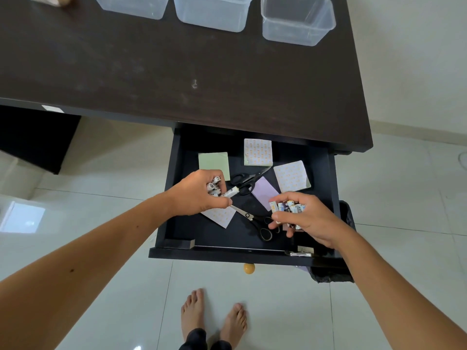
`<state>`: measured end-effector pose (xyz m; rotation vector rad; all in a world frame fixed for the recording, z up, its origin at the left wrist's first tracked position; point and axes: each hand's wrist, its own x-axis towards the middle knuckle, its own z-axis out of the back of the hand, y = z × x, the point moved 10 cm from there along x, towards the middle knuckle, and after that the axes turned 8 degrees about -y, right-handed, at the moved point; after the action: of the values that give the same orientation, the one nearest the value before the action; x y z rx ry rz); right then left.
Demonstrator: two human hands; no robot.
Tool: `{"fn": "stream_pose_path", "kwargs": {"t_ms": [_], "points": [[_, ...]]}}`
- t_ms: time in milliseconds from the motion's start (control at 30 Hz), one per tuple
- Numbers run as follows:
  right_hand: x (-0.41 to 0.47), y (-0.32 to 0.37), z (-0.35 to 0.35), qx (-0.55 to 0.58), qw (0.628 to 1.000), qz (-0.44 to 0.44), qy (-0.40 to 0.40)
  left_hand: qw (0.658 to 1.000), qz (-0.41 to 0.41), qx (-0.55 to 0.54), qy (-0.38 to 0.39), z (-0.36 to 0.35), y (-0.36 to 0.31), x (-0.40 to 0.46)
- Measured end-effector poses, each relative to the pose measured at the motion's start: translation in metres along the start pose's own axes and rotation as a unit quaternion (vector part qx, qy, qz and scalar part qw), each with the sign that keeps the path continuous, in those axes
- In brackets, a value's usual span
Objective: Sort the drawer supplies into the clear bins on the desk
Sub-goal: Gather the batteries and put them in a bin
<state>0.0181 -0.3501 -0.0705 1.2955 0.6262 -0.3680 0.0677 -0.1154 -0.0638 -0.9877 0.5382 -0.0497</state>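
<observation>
The open black drawer (326, 173) holds sticky-note pads and two pairs of black-handled scissors. My left hand (197, 195) is over the drawer's left part, shut on a bunch of white batteries (214, 189). My right hand (303, 218) is over the right front part, shut on a handful of batteries (288, 208). One pair of scissors (247, 184) lies between the hands, the other (255, 221) lies near the front. Three clear bins stand at the desk's far edge: left (134, 8), middle (212, 16), right (298, 24).
A green pad (213, 161), two patterned pads (257, 152) (292, 176), a purple pad (264, 192) and a patterned sheet (219, 217) lie in the drawer. A small metal clip (299, 253) sits at the drawer's front right. A black bin (346, 223) stands to the right. The dark desktop (177, 72) lies beyond.
</observation>
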Motion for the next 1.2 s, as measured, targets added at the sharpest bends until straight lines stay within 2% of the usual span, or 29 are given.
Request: {"fn": "stream_pose_path", "kwargs": {"t_ms": [133,300,467,733,1100,1200], "points": [[-0.004,0.012,0.002,0.029,0.999,-0.022,0.005,0.977,0.069,-0.198,0.026,-0.001,0.002,-0.010],[-0.013,0.041,0.006,0.070,0.996,-0.051,0.011,0.951,0.089,-0.296,0.020,0.012,-0.001,-0.021],[-0.026,0.088,0.000,0.079,0.994,-0.055,0.050,0.898,0.128,-0.421,-0.027,0.036,-0.016,-0.032],[-0.022,0.167,-0.024,0.103,0.992,-0.013,0.070,0.898,0.117,-0.409,-0.107,0.101,-0.047,-0.036],[0.042,0.279,-0.124,0.120,0.988,0.002,0.096,0.852,0.133,-0.461,-0.211,0.243,-0.029,-0.026],[0.070,0.310,-0.150,0.119,0.989,0.001,0.091,0.852,0.137,-0.456,-0.219,0.282,-0.021,-0.012]]}}
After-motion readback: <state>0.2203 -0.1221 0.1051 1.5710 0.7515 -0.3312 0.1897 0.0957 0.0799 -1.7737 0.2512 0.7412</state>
